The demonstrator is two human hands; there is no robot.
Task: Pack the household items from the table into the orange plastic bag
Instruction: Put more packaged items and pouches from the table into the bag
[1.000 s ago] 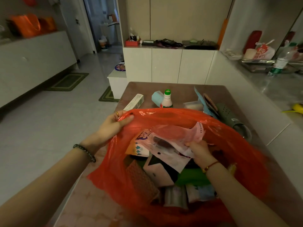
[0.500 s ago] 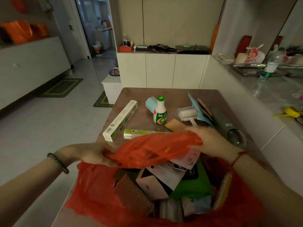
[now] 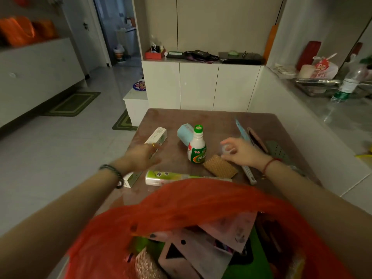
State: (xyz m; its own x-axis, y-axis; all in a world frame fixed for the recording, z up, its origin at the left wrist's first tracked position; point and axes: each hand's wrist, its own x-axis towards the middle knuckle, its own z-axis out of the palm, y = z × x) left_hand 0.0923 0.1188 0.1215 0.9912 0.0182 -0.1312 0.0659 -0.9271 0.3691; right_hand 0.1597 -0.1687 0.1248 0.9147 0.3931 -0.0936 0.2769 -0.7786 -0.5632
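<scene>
The orange plastic bag (image 3: 191, 206) gapes open at the table's near edge, stuffed with boxes, packets and a green pack. My left hand (image 3: 141, 156) is blurred and lies spread over the middle of a long white box (image 3: 160, 134), with nothing gripped. My right hand (image 3: 241, 152) curls around the white head of a lint roller (image 3: 250, 176), whose handle points toward me. Between the hands stand a white bottle with a green cap (image 3: 197, 148), a light blue cylinder (image 3: 185, 133), a brown waffle pad (image 3: 220, 169) and a green-white tube pack (image 3: 169, 177).
The brown table (image 3: 211, 119) also holds a blue flat item (image 3: 242, 131) and a grey-green perforated slipper (image 3: 278, 152) at its right edge. White cabinets (image 3: 199, 85) stand beyond it. A counter (image 3: 342, 113) with a plastic bottle runs along the right, tiled floor on the left.
Both hands have let go of the bag's rim and moved forward over the table: the left onto the long white box, the right onto the lint roller. The bag's mouth has sagged.
</scene>
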